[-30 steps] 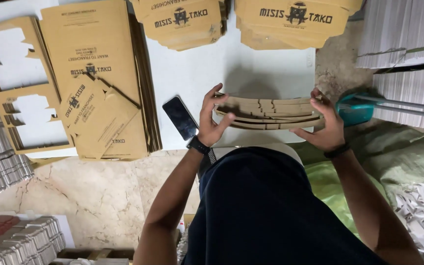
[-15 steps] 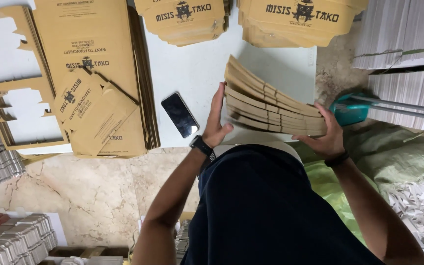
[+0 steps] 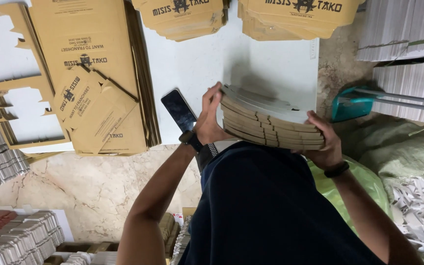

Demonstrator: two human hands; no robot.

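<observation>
- Close against my waist, I hold a thick stack of flat cardboard blanks [image 3: 271, 125] between both hands, above the near edge of the white table [image 3: 197, 64].
- My left hand [image 3: 211, 120] is clamped on the stack's left end, fingers curled up over its top edge; my right hand [image 3: 326, 142] grips the right end, thumb on top and fingers underneath.
- The stack's long axis runs left to right between my palms, tilted so the left end sits higher; both hands are equally near it, one at each end.
- Just left of my left hand, one dark phone [image 3: 178, 110] lies flat on the table, near but not touching.
- Further left lies a pile of printed brown cardboard sheets [image 3: 89, 64] with one loose folded piece on top, and beside it punched-out cardboard frames [image 3: 6, 88].
- At the far edge, two more piles of printed blanks [image 3: 187, 17] sit side by side.
- To my right, one teal dustpan [image 3: 352, 103] rests on the floor, beside grey stacked sheets [image 3: 408, 73]; I cannot count the blanks in my grip.
</observation>
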